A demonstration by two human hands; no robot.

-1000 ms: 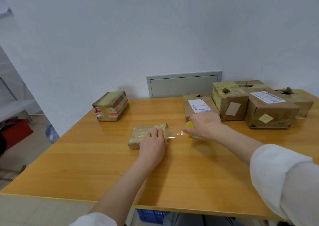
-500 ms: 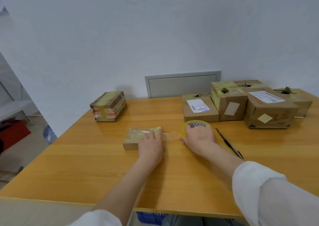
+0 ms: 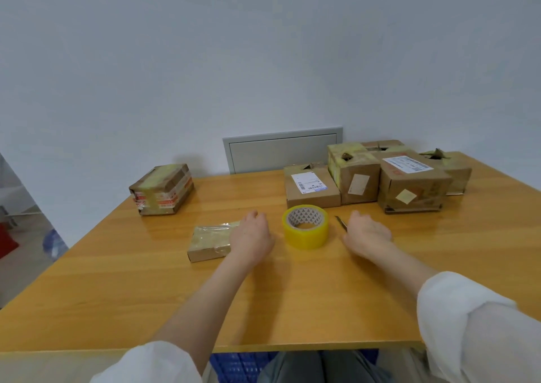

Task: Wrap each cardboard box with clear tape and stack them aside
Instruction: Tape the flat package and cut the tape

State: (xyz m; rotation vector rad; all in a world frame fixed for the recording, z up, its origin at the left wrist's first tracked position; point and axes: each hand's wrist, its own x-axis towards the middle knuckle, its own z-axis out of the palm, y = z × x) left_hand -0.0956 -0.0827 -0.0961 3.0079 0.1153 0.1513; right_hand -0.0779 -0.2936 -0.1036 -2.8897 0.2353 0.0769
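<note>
Cardboard, flat and small, made up the box (image 3: 211, 240) that lay on the wooden table (image 3: 123, 289) with clear tape glinting over its top. The left hand (image 3: 252, 236) rested palm down on the right end of this box, covering it; its fingers bent away over the far edge, and it could not be told whether they gripped the box or merely pressed it. Just to the right of that hand, apart from both hands, the yellow-tinted roll of tape (image 3: 305, 226) stood flat on the table with its core facing up. The right hand (image 3: 367, 233) lay further right, knuckles up and fingers curled low over the near end of a slim dark pen (image 3: 339, 222), whose tip stuck out toward the roll; whether the pen was held could not be told. Behind the roll and right hand, a cluster of brown boxes (image 3: 409, 186) stood together at the far right of the table, some bearing white labels. Well apart, at the far left, a single taped box (image 3: 162, 189) sat alone near the wall.
</note>
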